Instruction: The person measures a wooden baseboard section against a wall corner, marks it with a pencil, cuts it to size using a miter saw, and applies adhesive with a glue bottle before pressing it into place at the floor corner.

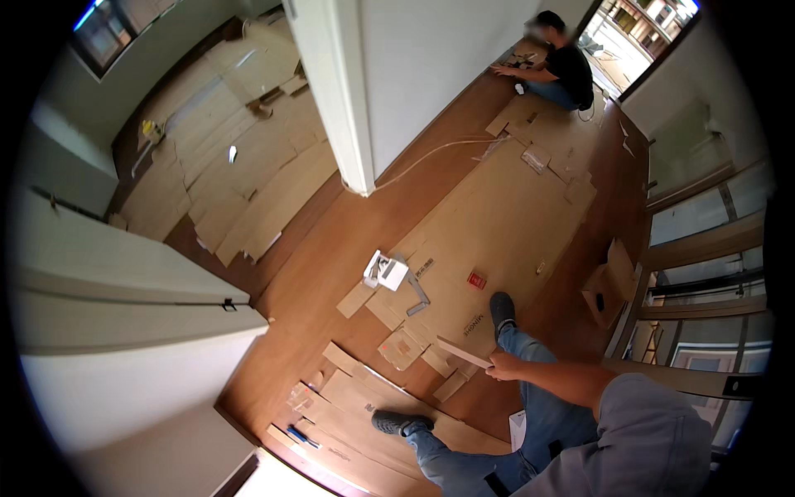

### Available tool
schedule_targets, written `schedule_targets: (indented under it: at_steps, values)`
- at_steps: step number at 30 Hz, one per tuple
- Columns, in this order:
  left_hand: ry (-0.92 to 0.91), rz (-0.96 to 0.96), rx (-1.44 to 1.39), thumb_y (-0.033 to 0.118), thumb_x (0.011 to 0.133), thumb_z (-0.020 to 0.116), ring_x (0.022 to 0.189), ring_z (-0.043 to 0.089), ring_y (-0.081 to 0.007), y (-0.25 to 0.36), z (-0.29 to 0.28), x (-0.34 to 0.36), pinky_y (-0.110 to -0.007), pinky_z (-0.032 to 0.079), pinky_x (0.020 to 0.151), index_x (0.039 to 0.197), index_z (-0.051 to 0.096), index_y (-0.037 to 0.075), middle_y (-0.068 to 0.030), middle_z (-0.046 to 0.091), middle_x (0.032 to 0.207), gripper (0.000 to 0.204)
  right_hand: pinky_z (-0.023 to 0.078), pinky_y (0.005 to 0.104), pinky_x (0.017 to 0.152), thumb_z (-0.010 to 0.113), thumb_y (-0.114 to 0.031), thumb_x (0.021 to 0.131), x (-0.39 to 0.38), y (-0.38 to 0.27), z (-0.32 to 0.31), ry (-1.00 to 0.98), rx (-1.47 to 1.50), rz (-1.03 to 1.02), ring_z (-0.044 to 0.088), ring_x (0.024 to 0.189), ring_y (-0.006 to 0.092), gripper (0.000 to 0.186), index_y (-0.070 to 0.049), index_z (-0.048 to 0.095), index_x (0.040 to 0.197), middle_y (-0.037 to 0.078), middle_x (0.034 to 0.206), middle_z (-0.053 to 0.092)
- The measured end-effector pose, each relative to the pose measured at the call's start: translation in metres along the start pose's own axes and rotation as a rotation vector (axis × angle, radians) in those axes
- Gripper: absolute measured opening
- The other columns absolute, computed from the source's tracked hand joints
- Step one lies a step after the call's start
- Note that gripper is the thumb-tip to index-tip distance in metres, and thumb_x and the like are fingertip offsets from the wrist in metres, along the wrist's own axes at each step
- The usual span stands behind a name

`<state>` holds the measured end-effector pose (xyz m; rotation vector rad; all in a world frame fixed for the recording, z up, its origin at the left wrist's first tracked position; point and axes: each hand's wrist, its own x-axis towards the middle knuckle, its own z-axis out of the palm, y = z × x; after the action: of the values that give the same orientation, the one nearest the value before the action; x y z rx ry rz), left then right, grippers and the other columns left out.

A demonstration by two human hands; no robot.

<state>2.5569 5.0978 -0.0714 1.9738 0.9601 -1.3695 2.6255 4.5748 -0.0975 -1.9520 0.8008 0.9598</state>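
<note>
My right hand (501,366) is closed around one end of a short, flat, light-brown strip (464,352), which looks like wood. The strip's other end points away to the left, above the cardboard-covered floor. My left hand does not show. Past the strip, on the cardboard sheet (497,224), sits an open white box (386,272) with grey contents I cannot make out. A grey angled piece (419,298) lies beside that box. A small red packet (476,280) rests nearer my right shoe (502,311).
At the far right another person (567,70) sits low by the wall. A pale cord (431,156) runs from a white door-frame post (348,124). An open brown box (609,286) stands right of my legs. Blue-handled tools (302,436) lie left of my left shoe (402,422).
</note>
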Motion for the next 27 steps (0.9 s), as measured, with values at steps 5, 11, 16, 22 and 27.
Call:
schedule_targets:
  at_steps: [5, 11, 16, 22, 27]
  values:
    - [0.02, 0.012, -0.049, 0.012, 0.094, 0.058, 0.068, 0.07, -0.0206, 0.084, 0.054, -0.088, -0.033, 0.053, 0.057, 0.101, 0.064, -0.004, -0.0149, 0.07, 0.082, 0.018, 0.056, 0.0352, 0.062, 0.065, -0.025, 0.099, -0.052, 0.071, -0.133, 0.167, 0.332, -0.086, 0.068, 0.064, 0.0203, 0.029, 0.003, 0.062, 0.102, 0.01, 0.076, 0.07]
    - [-0.007, 0.309, 0.106, 0.013, 0.098, 0.055, 0.068, 0.07, -0.0214, 0.235, 0.127, -0.139, -0.031, 0.051, 0.058, 0.111, 0.065, -0.001, -0.0128, 0.074, 0.092, 0.022, 0.053, 0.036, 0.056, 0.063, -0.02, 0.099, -0.149, 0.229, -0.27, 0.298, 0.638, 0.173, 0.066, 0.066, 0.0169, 0.021, 0.0, 0.069, 0.095, 0.008, 0.076, 0.068]
    - [-0.082, 0.611, 0.226, 0.01, 0.098, 0.053, 0.07, 0.068, -0.0188, 0.412, 0.187, -0.241, -0.03, 0.051, 0.058, 0.114, 0.065, 0.0, -0.012, 0.074, 0.095, 0.023, 0.048, 0.037, 0.051, 0.062, -0.016, 0.098, -0.287, 0.366, -0.298, 0.584, 1.099, 0.4, 0.06, 0.059, 0.0199, 0.022, -0.001, 0.067, 0.084, 0.011, 0.071, 0.063]
    - [-0.085, 0.566, 0.301, 0.007, 0.098, 0.052, 0.066, 0.067, -0.0191, 0.516, 0.221, -0.266, -0.031, 0.047, 0.048, 0.112, 0.064, 0.001, -0.0129, 0.074, 0.096, 0.02, 0.046, 0.0403, 0.049, 0.063, -0.017, 0.099, -0.363, 0.456, -0.227, 0.787, 1.684, 0.751, 0.055, 0.055, 0.022, 0.03, -0.004, 0.057, 0.072, 0.011, 0.066, 0.057]
    - [-0.18, 0.378, 0.562, 0.002, 0.096, 0.051, 0.069, 0.066, -0.0225, 0.578, 0.284, -0.268, -0.033, 0.05, 0.055, 0.114, 0.064, -0.002, -0.0148, 0.074, 0.097, 0.023, 0.046, 0.042, 0.047, 0.06, -0.012, 0.099, -0.371, 0.439, -0.229, 0.785, 1.712, 0.81, 0.054, 0.054, 0.0247, 0.023, -0.002, 0.056, 0.079, 0.014, 0.068, 0.054]
